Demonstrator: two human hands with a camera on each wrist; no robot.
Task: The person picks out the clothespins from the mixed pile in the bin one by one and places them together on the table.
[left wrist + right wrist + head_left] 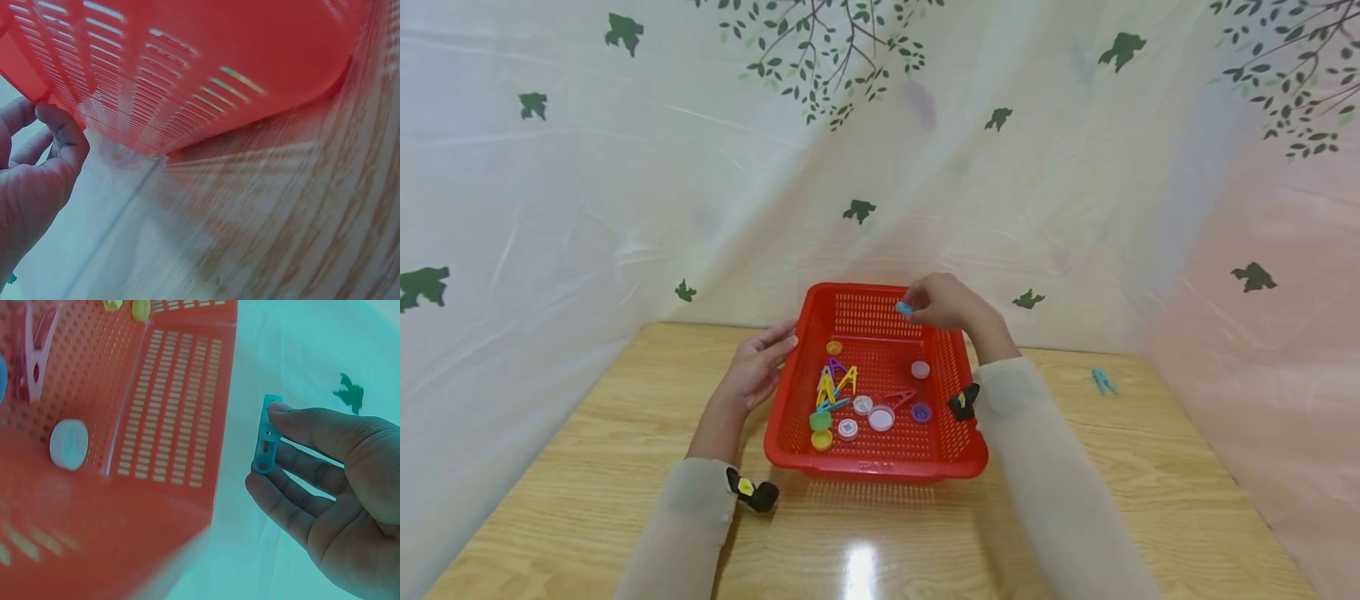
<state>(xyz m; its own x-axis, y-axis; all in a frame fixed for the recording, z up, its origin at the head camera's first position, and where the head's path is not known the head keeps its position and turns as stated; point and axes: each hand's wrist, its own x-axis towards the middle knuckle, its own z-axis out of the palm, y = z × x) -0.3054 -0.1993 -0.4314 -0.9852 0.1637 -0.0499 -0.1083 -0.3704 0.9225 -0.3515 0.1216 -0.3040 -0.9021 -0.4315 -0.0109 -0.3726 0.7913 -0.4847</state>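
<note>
My right hand pinches a light blue clothespin between thumb and fingers, up by the far right corner of a red plastic basket. On the basket's left side, my left hand grips the rim, with thumb and fingertips at its edge in the left wrist view. Inside lie several clothespins: yellow ones bunched with a purple one at the left, and a pink one nearer the middle. Bottle caps are scattered among them, including a purple cap, a green cap and a white cap.
Another blue clothespin lies on the wooden table, to the right of the basket. A pale curtain with printed leaves hangs behind the table and along its sides.
</note>
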